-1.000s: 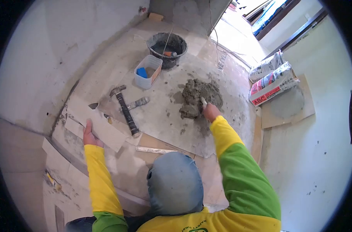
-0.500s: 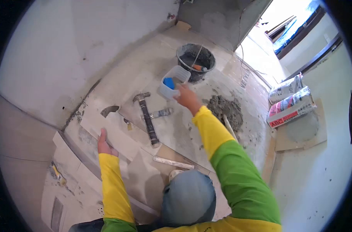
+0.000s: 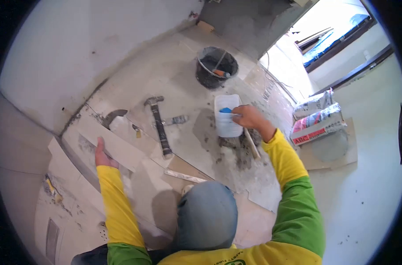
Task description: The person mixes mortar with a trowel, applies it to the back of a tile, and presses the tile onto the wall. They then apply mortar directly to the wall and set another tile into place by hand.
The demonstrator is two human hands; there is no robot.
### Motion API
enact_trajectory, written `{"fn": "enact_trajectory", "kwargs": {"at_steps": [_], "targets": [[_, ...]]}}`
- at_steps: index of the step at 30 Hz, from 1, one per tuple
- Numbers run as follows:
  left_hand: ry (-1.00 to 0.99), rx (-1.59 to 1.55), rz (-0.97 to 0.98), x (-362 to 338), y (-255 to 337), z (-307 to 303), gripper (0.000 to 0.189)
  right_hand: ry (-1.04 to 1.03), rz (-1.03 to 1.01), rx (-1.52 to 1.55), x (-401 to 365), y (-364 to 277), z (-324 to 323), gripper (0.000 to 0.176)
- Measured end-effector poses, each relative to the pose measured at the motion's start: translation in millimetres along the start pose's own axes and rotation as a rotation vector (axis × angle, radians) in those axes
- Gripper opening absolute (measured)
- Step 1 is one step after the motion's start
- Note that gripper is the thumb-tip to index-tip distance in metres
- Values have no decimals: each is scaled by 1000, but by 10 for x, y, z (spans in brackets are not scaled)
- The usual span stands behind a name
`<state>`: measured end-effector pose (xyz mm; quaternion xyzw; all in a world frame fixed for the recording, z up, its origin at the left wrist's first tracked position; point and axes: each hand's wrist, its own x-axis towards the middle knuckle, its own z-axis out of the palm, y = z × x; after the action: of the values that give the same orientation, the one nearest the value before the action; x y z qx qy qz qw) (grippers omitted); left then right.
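Observation:
My left hand (image 3: 104, 155) is closed on the near edge of a long pale tile strip (image 3: 117, 149), its thumb lying on the top face. My right hand (image 3: 250, 119) pinches the rim of a white plastic tub (image 3: 229, 126), which has a blue piece (image 3: 226, 110) inside; what the blue piece is, I cannot make out. The tub covers part of the grey mortar heap (image 3: 245, 152), where a wooden handle (image 3: 252, 143) sticks out. Between my hands lies a claw hammer (image 3: 160, 128) with a dark wrapped handle, across a flat tool smeared with mortar (image 3: 178, 119).
A black bucket (image 3: 205, 79) holding an orange-handled tool stands farther back. Cement bags (image 3: 318, 126) lie by the right wall. A pale bar (image 3: 184, 176) rests before my knee (image 3: 208, 216). At lower left is a yellow-handled brush (image 3: 53, 190).
My right hand has moved the white tub right and nearer, from beside the bucket to over the mortar heap. My left hand still holds the tile strip. The view has shifted slightly.

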<state>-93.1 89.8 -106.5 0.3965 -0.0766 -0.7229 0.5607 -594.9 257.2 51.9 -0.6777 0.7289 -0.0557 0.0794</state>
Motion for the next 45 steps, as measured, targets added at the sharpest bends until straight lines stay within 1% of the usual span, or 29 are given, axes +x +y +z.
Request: {"fn": "enact_trajectory", "kwargs": {"at_steps": [2,3,5,6,9,12,13,15,19,21,22,24,25,27,28,30,33,35,37,39,41,42,44,45], "targets": [[-87,-36,-31,51,0,-33,42,-227,-7,-117,-328,26,-419,29],[-90,-41,-44,-5,8,27,42,-232,4,-124,-469,56,-546,29],[-68,-44,-38,-117,53,133,43,-372,78,-237,-707,98,-736,30],[-69,-46,-45,-134,34,140,43,-376,84,-241,-783,94,-812,30],[-55,-17,-36,-117,40,126,43,-449,195,-327,-927,72,-960,30],[-59,16,2,-71,44,72,43,-477,218,-344,-1007,277,-950,30],[-62,1,-25,-61,57,58,42,-478,218,-343,-1030,316,-956,30],[-64,-15,-55,-42,71,33,42,-462,292,-279,-1070,391,-967,32],[-85,-40,-50,56,79,-65,40,-434,278,-289,-1186,679,-921,33],[-91,-45,-50,112,78,-128,39,-319,322,-258,-1250,819,-888,35],[-98,-44,-50,121,79,-145,39,-321,322,-259,-1275,824,-874,35],[-105,-44,-50,143,62,-169,39,-68,661,-31,-1377,775,-841,35],[-82,-42,-37,146,45,-167,40,-70,660,-33,-1375,652,-887,35],[-61,-31,-16,142,45,-160,41,81,515,-44,-1325,397,-897,33],[-35,-18,-6,107,38,-126,42,84,512,-39,-1255,309,-878,33],[-12,2,16,37,42,-47,44,139,322,45,-1087,174,-787,32],[8,7,6,-59,51,7,45,116,75,18,-626,26,-483,26],[-36,16,-51,-71,60,-13,44,123,-27,-13,-212,-23,-148,24],[-19,46,-32,-101,73,-21,45,154,-100,61,263,94,364,22],[-10,72,-12,-176,114,42,46,170,-122,62,712,132,861,19],[18,121,63,-291,134,156,48,239,-55,58,1039,185,1383,24],[9,127,73,-332,155,220,48,253,-55,63,1114,100,1461,24],[40,131,93,-405,189,264,50,392,72,153,1133,-34,1645,26],[43,143,85,-357,206,217,50,502,64,236,1115,33,1758,36]]}}
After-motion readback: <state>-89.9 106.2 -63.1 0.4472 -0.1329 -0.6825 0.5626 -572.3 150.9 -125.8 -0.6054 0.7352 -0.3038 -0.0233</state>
